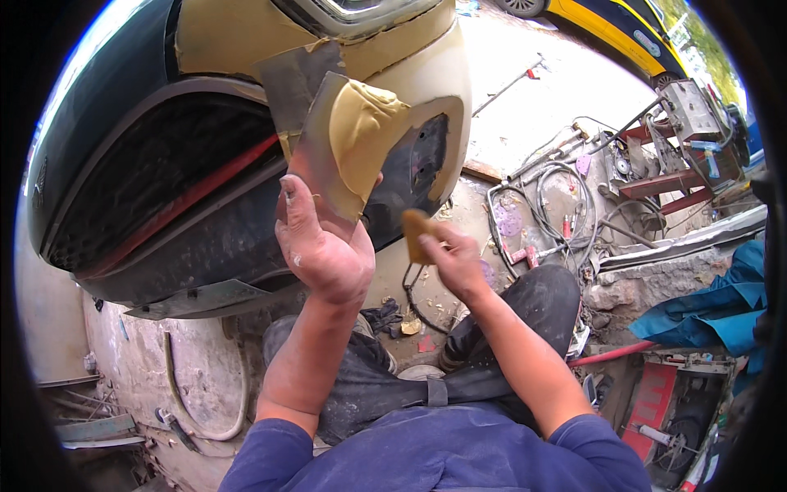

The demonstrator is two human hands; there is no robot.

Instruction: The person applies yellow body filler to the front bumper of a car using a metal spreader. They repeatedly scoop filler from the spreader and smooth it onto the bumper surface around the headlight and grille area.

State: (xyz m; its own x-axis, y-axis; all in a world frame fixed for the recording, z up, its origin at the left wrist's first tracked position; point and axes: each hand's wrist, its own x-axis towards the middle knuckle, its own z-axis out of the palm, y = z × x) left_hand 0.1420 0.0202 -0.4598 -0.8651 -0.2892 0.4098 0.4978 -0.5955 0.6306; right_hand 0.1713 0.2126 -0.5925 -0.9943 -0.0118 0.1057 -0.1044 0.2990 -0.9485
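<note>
My left hand (326, 250) is raised in front of the car bumper, thumb out, gripping a flat grey putty board (316, 160) by its lower part. A thick heap of yellow body filler (365, 131) lies on its face. Behind it a second grey metal sheet (303, 82) sticks out, smeared with filler at its edges. To the right and lower, my right hand (457, 261) pinches a small yellowish-brown spreader (416, 235), held apart from the board. Yellow-beige filler coats part of the bumper (451, 70) around the headlight (352, 6).
Hoses and cables (566, 205) coil on the littered floor at the right, near a metal machine frame (664, 156). Blue-green cloth (705, 303) hangs at the far right above a red-and-grey tool box (656, 402). A yellow-and-black car (615, 33) stands behind. A pale hose (176, 394) curves at the left.
</note>
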